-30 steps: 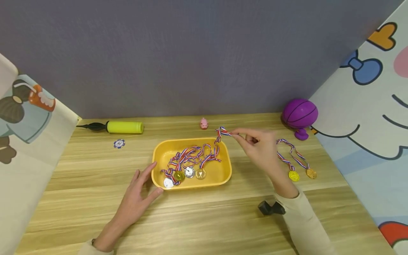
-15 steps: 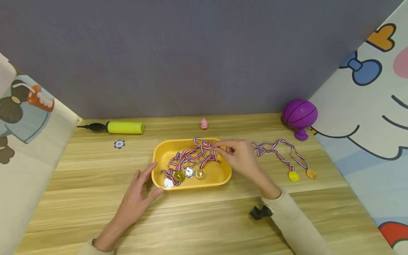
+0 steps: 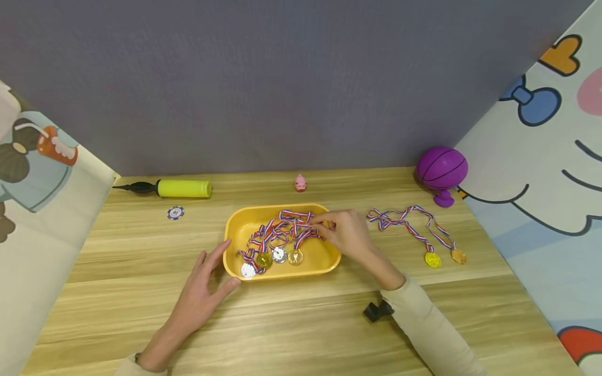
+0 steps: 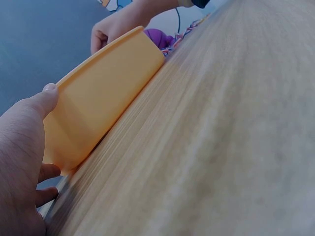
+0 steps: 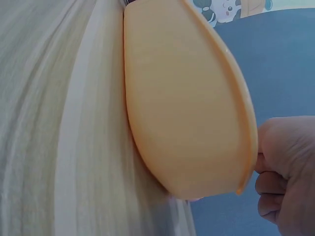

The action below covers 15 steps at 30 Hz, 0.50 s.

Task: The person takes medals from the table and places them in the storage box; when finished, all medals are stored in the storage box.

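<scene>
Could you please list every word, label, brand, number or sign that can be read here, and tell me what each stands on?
There is no text I can read in any view.
Blue-and-white chip: a mark at its centre, too small to read.
Medals in the yellow tray: designs on their faces, too small to make out.
Two medals on the table: the same, too small.

Head view bright, even. Leftmost silver medal [image 3: 248,269] glares white, left of right hand [image 3: 349,236] grip. Wrist views dimmer, bluish; tabletop [image 4: 231,152] blurred beside left hand [image 4: 22,152].
</scene>
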Tool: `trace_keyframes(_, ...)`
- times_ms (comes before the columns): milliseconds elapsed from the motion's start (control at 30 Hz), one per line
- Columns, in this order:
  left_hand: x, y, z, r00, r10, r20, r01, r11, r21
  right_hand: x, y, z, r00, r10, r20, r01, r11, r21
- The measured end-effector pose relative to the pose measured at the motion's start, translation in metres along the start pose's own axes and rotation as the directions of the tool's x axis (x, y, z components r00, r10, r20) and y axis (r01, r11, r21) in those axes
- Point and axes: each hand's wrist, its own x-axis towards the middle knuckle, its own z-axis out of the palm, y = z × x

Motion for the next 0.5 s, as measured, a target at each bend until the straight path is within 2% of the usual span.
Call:
trace_keyframes(333,-0.0007,0.0004,0.0,1.0,-0.026,0.012,0.026,1.0,-0.007,-0.0007,0.0043,0.0006,0.993,0.087,0.077,-0.085,0.996,-0.028)
trace_keyframes(500,-0.0007,0.0007,-0.0002,1.0,-0.025,0.008,0.025,1.0,-0.007,0.0001,0.0033,-0.0026,0.991,0.106,0.082,-0.105,0.994,-0.019)
